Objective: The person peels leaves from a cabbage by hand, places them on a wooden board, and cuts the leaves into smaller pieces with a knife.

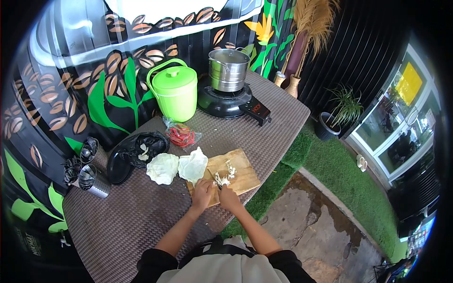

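Note:
A wooden cutting board (245, 172) lies near the table's front edge, with finely chopped white pieces (230, 170) across it. My right hand (229, 198) is closed around a knife (219, 186), of which only a short dark part shows. Close beside it, my left hand (203, 192) rests over the board's left part, fingers curled down near the blade. Whatever those fingers hold is hidden. Pale cabbage leaves (192, 165) touch the board's left edge, and another pale cabbage piece (163, 169) sits farther left.
Behind the board lies a clear bag of red items (183, 137). A lime-green lidded bucket (175, 94) and a steel pot (229, 70) on a black stove (224, 103) stand at the back. A black plastic bag (146, 144) and metal cutlery holders (94, 181) are at left.

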Demonstrator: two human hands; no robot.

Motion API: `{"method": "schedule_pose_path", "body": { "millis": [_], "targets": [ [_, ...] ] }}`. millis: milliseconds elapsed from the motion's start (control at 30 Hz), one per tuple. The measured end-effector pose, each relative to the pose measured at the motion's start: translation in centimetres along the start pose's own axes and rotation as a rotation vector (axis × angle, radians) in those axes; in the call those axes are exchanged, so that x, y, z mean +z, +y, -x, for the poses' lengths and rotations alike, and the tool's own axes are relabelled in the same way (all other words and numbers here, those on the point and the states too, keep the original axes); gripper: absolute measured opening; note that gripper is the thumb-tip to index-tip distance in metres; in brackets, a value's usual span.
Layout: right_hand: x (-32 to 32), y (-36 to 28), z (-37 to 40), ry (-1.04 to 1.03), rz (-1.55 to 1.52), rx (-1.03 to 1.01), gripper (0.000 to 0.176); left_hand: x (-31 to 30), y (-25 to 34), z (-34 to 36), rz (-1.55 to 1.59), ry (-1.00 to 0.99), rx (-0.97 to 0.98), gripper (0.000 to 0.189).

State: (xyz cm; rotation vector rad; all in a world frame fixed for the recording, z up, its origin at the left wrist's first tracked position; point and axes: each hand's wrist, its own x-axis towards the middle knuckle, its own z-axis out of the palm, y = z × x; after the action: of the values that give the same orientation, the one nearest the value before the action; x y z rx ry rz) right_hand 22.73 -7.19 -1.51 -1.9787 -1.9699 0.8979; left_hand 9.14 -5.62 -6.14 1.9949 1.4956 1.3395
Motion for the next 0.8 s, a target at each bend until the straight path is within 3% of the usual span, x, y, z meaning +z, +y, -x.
{"method": "schedule_pose_path", "body": {
  "millis": [200, 267, 500, 567, 633, 700, 800],
  "targets": [
    [1.0, 0.7, 1.2, -0.057, -0.097, -0.026, 0.041, -0.1, 0.0, 0.0, -0.025, 0.004, -0.020, 0.008],
    [2.4, -0.1, 2.4, 0.047, -0.035, 0.073, 0.042, -0.3, -0.2, -0.1, -0.016, -0.014, -0.058, 0.008],
    [2.3, 0.5, 0.7, 0.053, -0.053, 0.054, 0.041, -0.4, 0.4, -0.3, -0.017, 0.035, 0.009, 0.008],
    [2.1, 1.8, -1.0, 0.005, -0.111, -0.090, 0.038, -0.5, 0.5, -0.4, -0.038, 0.067, 0.024, 0.008],
    [-0.8, 0.2, 0.0, -0.083, -0.095, -0.088, 0.043, -0.3, 0.0, -0.2, -0.011, 0.048, -0.029, 0.009],
    [-3.3, -1.8, 2.0, -0.289, -0.290, 0.153, 0.045, -0.3, 0.0, -0.2, 0.024, 0.034, -0.074, 0.009],
    [0.6, -0.1, 2.0, -0.110, -0.152, 0.074, 0.045, -0.3, -0.3, -0.2, 0.056, 0.005, -0.118, 0.009]
  ]
}}
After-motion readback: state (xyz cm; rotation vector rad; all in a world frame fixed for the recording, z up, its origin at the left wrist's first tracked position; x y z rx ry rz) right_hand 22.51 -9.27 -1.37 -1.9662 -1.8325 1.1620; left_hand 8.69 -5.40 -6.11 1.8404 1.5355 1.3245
